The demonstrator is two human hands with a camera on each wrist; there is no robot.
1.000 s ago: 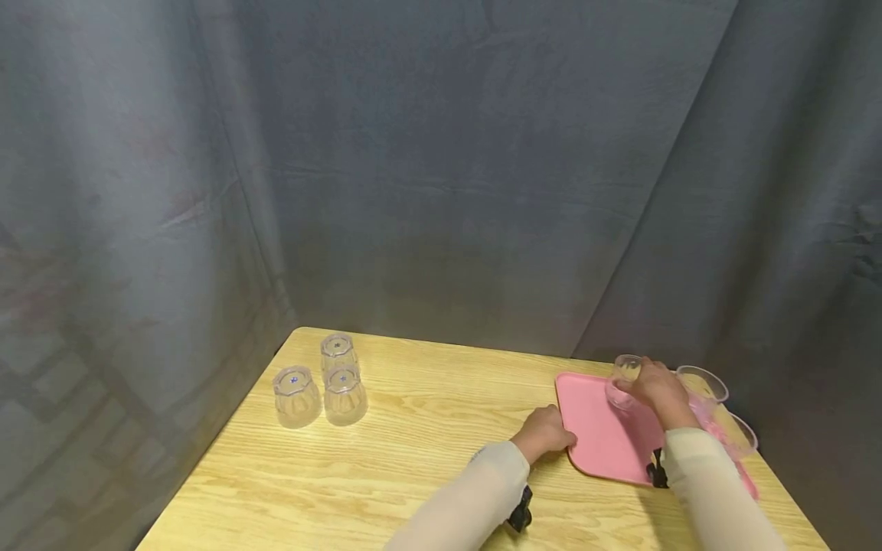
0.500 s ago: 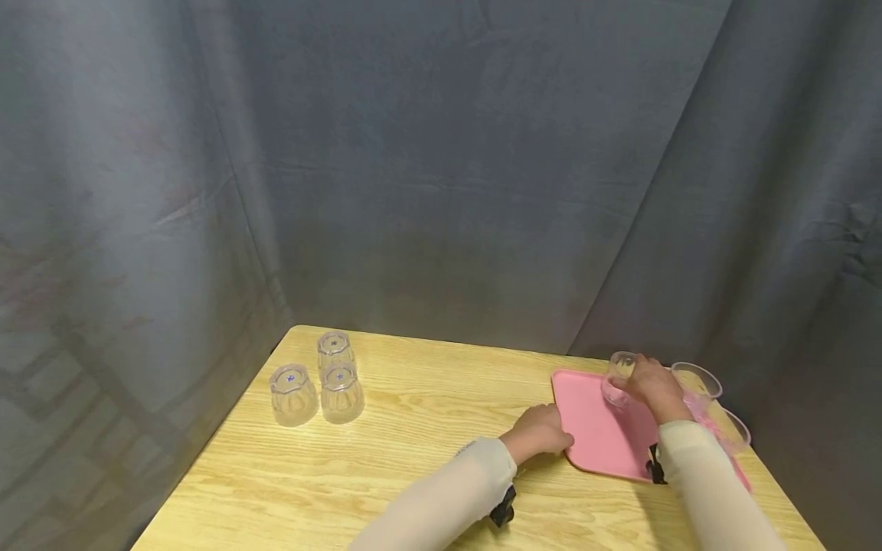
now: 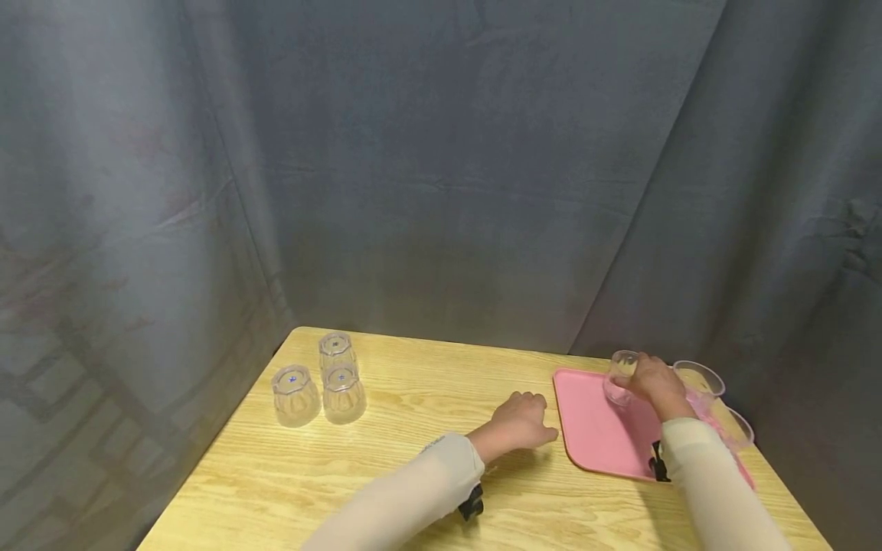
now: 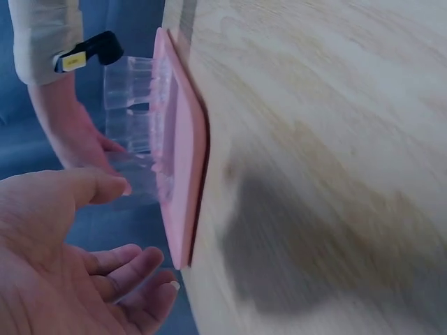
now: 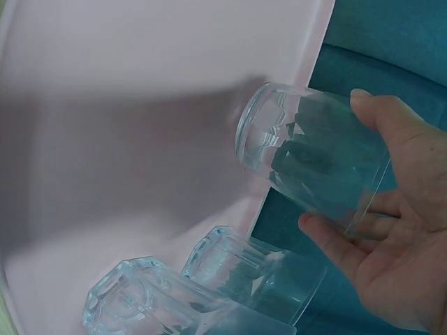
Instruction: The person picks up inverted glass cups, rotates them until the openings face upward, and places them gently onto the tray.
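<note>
Standing upside down at the far left of the wooden table [image 3: 413,428] are three clear glasses [image 3: 320,386], bunched together. Nearer the middle, the left hand [image 3: 520,421] hovers low over the wood with fingers relaxed and spread, holding nothing, just beside the pink tray [image 3: 599,436]. Over the tray's far edge the right hand [image 3: 654,386] grips a clear glass [image 3: 622,376], fingers and thumb wrapped round its wall. Two more glasses [image 3: 713,402] stand upright on the tray's right side.
</note>
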